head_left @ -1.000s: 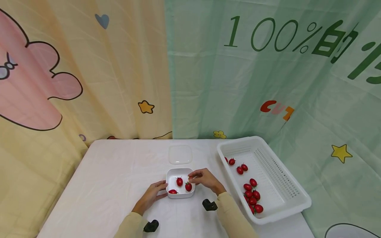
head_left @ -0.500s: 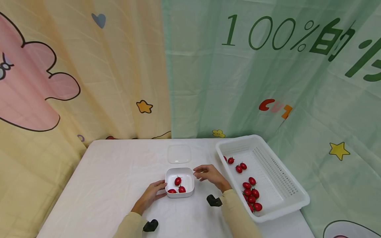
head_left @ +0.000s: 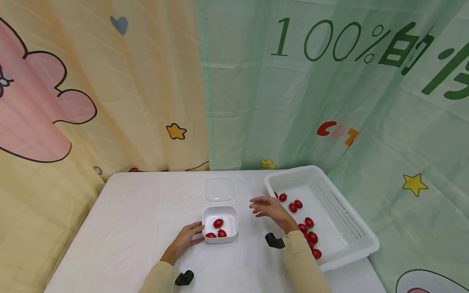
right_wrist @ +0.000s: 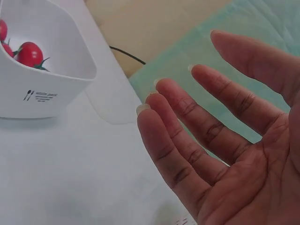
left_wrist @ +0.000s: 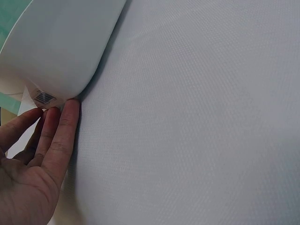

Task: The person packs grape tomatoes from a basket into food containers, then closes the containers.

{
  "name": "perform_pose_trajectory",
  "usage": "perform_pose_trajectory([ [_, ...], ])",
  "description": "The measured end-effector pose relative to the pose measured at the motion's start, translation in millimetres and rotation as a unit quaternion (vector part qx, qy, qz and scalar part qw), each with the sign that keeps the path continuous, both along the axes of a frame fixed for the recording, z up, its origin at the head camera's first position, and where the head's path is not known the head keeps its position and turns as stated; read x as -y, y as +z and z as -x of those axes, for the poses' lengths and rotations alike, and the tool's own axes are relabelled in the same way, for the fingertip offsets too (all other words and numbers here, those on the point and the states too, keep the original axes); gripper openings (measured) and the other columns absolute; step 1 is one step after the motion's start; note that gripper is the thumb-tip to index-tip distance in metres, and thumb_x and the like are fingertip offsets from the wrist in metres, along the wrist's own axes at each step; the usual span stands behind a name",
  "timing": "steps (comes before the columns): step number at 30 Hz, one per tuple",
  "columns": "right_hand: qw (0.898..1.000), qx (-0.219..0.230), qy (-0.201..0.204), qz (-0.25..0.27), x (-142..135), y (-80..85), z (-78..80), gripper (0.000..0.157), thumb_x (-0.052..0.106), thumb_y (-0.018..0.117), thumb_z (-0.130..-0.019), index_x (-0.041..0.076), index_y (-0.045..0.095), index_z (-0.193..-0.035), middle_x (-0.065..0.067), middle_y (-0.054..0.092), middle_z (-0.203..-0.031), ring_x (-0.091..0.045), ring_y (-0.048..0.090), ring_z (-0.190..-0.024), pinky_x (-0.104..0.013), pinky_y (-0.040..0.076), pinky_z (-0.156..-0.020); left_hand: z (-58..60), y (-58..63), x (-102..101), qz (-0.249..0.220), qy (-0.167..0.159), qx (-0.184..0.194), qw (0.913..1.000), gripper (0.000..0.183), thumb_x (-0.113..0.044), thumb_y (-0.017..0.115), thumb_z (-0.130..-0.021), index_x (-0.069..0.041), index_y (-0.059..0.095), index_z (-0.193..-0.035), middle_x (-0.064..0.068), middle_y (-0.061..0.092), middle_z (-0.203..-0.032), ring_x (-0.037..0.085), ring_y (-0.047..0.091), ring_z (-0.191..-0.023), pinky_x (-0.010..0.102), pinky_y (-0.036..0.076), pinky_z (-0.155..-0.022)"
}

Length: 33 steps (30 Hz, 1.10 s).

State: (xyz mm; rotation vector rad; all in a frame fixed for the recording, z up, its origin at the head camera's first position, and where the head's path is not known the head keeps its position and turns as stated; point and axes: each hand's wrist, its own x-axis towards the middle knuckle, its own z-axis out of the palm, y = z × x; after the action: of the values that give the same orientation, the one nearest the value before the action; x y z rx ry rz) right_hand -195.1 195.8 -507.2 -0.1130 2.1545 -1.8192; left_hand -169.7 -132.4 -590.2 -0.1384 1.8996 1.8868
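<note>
My left hand touches the left side of a small square white box. Its fingers are extended, and the left wrist view shows the fingertips against the box wall beside a barcode label. Inside the box lie three cherry tomatoes with green stems. Between the box and a big white basket, my right hand hovers with loosely spread fingers and holds nothing. In the right wrist view its palm and fingers show bare. Several cherry tomatoes lie in the basket, some hidden by the right arm.
A clear lid lies flat on the white tablecloth behind the box. The basket stands at the table's right side, its perforated walls rising around the tomatoes. Printed curtains hang along the back and right edges.
The right hand has drawn back from the box toward the basket, its fingers loosening. The tomato near the box's right side has shifted left, against the others. The left hand stays at the box.
</note>
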Motion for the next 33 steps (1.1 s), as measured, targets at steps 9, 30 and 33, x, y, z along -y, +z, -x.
perform_pose_trajectory([
  [9, 0.997, 0.019, -0.045, 0.061, -30, 6.4, -2.6, 0.037, 0.016, 0.062, -0.094, -0.003, 0.058, -0.125, -0.015, 0.066, -0.113, -0.039, 0.061, -0.105, -0.033, 0.057, -0.085, 1.0, -0.1, 0, 0.007, 0.0, 0.003, 1.0, 0.06, -0.029, 0.056, -0.098, 0.011, 0.039, -0.139, 0.026, 0.049, -0.134, 0.033, 0.055, -0.115, 0.044, 0.052, -0.094],
  [30, 0.995, 0.027, -0.087, 0.044, -88, 3.0, -16.4, 0.044, 0.02, 0.06, -0.096, -0.01, 0.052, -0.127, -0.008, 0.067, -0.102, -0.021, 0.064, -0.088, -0.031, 0.057, -0.079, 0.7, 1.4, 0, 0.0, 0.001, 0.003, 1.0, 0.058, -0.028, 0.055, -0.098, 0.012, 0.039, -0.138, 0.025, 0.051, -0.131, 0.032, 0.056, -0.112, 0.044, 0.052, -0.094],
  [33, 0.995, 0.033, -0.085, 0.032, -97, -1.0, -19.2, 0.044, 0.02, 0.059, -0.097, -0.011, 0.051, -0.127, -0.008, 0.066, -0.102, -0.02, 0.063, -0.088, -0.032, 0.056, -0.081, 0.2, 1.7, 0, 0.005, 0.006, 0.004, 1.0, 0.057, -0.027, 0.055, -0.098, 0.012, 0.04, -0.137, 0.024, 0.052, -0.13, 0.031, 0.057, -0.111, 0.045, 0.052, -0.094],
])
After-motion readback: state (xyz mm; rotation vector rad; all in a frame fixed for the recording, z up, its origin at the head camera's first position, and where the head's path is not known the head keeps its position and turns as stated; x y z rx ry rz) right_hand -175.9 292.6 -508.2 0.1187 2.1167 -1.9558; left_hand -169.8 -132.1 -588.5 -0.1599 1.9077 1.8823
